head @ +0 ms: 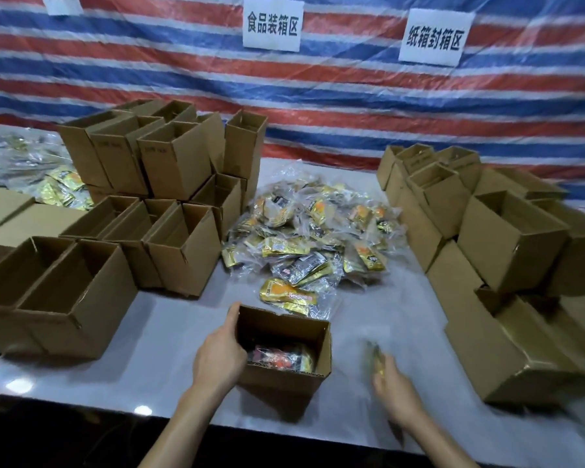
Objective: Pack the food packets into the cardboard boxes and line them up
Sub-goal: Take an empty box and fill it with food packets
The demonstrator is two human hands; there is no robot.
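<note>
An open cardboard box (286,376) stands near the table's front edge with food packets (281,358) lying inside it. My left hand (218,354) grips the box's left wall, thumb over the rim. To the right of the box, my right hand (390,386) is motion-blurred and holds a gold food packet (375,354) in clear wrap above the table. A heap of gold and black food packets (313,231) lies behind the box at mid-table, with one gold packet (289,293) nearest the box.
Stacks of open empty cardboard boxes (149,204) stand on the left. More boxes (507,251) are piled along the right. Another packet heap (31,170) lies far left. A striped tarp with paper signs (272,23) hangs behind the white table (156,336).
</note>
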